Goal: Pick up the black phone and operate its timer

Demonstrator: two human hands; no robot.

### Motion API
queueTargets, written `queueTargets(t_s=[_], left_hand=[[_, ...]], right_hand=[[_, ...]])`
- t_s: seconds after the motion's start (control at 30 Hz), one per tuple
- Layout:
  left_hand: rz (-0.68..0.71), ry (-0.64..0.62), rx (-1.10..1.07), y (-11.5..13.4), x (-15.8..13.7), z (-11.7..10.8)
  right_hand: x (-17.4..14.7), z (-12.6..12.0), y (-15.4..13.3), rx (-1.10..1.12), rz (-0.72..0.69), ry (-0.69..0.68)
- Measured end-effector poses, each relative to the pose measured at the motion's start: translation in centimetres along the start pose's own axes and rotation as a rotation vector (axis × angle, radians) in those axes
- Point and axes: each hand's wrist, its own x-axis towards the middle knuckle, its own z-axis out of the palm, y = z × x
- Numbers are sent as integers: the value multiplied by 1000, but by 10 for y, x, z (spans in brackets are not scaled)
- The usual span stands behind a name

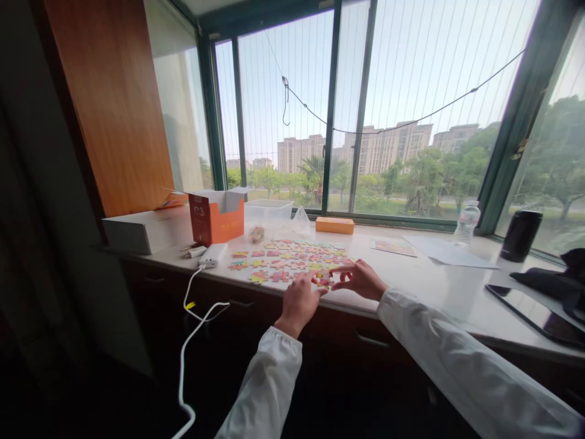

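Rows of colourful jigsaw puzzle pieces (280,264) in pink, yellow and blue lie on the white counter in front of me. At their near right corner, both hands meet around a small cluster of joined puzzle pieces (325,279). My left hand (299,300) grips the cluster's left edge between thumb and bent fingers, palm down. From the right, my right hand (360,280) pinches the cluster's other side with thumb and forefinger. Fingers partly cover the pieces, so the exact joint between them is hidden.
An orange box (217,218), a white box (132,231) and a clear plastic tub (269,212) stand back left. A white charger (213,255) trails its cable over the front edge. Rightward are paper (445,251), a bottle (467,224), a black flask (521,236) and a tablet (534,311).
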Motion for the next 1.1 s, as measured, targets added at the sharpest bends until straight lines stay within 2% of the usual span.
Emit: queueTargets(t_s=[0.2,0.43,0.6,0.9,1.1], left_hand=[[-28,-53,110,3,8,-8],[-53,-9,167,1,3,0],[-29,-11,173,3,0,-1],[-41,-74,214,10,-4,-10],[-35,-65,215,11,-4,-9]], right_hand=[[5,8,7,75,107,-28],[8,16,9,55,166,-69],[9,19,10,54,169,-118],[10,24,12,71,187,-128],[8,23,12,75,185,-103]])
